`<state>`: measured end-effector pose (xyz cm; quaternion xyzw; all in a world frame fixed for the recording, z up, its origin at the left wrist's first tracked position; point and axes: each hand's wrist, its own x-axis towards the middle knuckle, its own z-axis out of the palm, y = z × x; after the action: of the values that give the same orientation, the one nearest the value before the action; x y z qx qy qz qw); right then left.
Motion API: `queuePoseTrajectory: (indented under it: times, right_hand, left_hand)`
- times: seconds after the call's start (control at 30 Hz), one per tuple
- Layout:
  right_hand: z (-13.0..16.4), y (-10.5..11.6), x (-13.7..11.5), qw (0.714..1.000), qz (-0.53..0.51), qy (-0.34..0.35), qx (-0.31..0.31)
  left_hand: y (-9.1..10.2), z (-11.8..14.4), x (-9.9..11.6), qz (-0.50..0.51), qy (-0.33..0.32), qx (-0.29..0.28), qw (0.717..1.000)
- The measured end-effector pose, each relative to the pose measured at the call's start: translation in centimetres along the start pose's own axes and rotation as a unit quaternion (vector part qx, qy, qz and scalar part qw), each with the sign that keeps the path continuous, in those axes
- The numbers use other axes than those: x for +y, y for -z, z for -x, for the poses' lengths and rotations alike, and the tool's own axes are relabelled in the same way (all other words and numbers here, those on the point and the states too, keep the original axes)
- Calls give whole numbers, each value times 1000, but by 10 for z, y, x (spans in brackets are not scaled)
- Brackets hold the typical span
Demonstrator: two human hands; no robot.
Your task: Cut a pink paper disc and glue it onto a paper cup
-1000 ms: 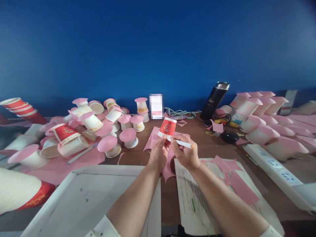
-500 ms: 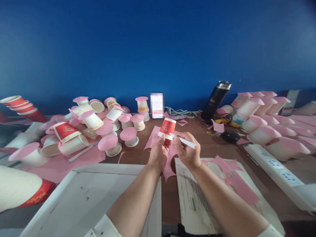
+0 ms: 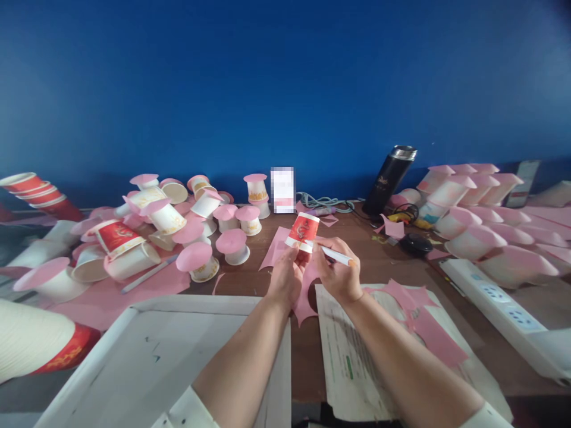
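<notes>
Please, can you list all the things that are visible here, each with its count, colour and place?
small red paper cup: one, red with white rims, upside down in the left hand
white marker pen: one, white with orange end, in the right hand, tip at the cup
pink-capped white paper cups: many, left of centre on the table
stacked pink-topped cups: many, lying at far right
black flask: one, at the back, right of centre
white power strip: one, right edge
pink paper scraps: several, on the printed sheet at the right
white tray: one, near left
left hand: fingers closed on the cup
right hand: fingers closed on the pen
</notes>
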<state>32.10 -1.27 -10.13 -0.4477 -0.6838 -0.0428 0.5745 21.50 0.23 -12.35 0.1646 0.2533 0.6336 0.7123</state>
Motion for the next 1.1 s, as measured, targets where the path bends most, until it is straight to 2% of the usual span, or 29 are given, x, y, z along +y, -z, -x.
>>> queuePoseTrajectory:
  times: [0.6, 1.1]
  right_hand:
    - [0, 0, -3, 999, 21, -31, -11]
    - [1, -1, 0, 1000, 16, -22, -4]
  left_hand:
    - [-4, 1, 3, 1, 2, 13, 1000]
    - [-1, 1, 0, -54, -9, -17, 998]
